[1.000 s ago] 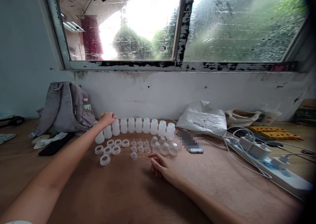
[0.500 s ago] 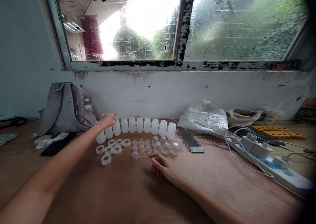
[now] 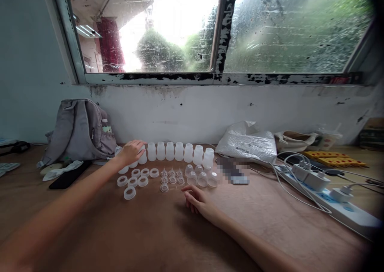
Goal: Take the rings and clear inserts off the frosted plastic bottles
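With the right hand as the clock's hub and twelve straight ahead, the left hand is reaching to ten o'clock, covering parts of the leftmost white bottles. Its fingertips are hovering over or touching a bottle mouth; whether they are gripping, I cannot tell. The bottles are standing upright in a row curving from ten o'clock to just past twelve. The right hand is resting near the table, fingers loosely curled and slightly apart around bare air. Translucent rings are lying towards half past nine, clear pointed teats are sitting just beside the fingertips at ten, and domed caps are clustering at twelve.

Dark print is showing on a silver packet at half past one, too small to read. A drink cup past two is bearing an indistinct reddish mark. At ten, a drink bottle is poking from the grey backpack, its green-and-white label blurring beyond reading.
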The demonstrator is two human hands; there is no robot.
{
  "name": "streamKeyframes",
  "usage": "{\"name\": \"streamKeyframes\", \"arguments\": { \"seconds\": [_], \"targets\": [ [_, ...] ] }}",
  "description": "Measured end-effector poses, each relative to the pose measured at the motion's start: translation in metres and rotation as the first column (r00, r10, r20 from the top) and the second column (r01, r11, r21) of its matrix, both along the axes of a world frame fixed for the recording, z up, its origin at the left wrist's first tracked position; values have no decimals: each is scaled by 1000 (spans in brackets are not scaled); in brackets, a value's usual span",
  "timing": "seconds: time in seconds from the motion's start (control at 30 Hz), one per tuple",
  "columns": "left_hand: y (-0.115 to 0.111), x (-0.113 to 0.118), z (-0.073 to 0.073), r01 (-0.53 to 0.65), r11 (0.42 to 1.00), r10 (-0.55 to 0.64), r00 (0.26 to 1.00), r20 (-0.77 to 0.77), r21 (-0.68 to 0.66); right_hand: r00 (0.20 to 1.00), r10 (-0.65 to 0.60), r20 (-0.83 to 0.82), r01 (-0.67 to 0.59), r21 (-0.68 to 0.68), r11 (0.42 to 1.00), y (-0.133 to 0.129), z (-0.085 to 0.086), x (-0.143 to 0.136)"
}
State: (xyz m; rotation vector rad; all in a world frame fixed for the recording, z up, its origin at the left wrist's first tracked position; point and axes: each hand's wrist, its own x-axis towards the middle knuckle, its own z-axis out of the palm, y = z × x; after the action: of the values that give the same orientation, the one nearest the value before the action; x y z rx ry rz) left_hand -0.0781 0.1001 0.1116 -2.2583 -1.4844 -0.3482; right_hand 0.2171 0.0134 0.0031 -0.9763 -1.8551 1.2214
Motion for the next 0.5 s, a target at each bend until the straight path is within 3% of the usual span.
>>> {"name": "streamKeyframes", "arguments": {
  "seconds": [0.07,0.17,0.3,0.5],
  "targets": [
    [-25,1,-9,133,990,-134,990,-35,-47,999,-7,38,6,30,1000,0,0,-1],
    [-63,-3,-30,207,969,-218,973,-75,-131,991,-39,127,22,132,991,3,-1,-5],
    [-98,-13,-55,181,971,-199,974,-105,-158,964,-105,246,10,358,934,14,-4,-20],
    [-108,-21,-69,105,983,-109,994,-18,-151,831,-330,448,47,535,843,36,-5,-55]
  ]
}}
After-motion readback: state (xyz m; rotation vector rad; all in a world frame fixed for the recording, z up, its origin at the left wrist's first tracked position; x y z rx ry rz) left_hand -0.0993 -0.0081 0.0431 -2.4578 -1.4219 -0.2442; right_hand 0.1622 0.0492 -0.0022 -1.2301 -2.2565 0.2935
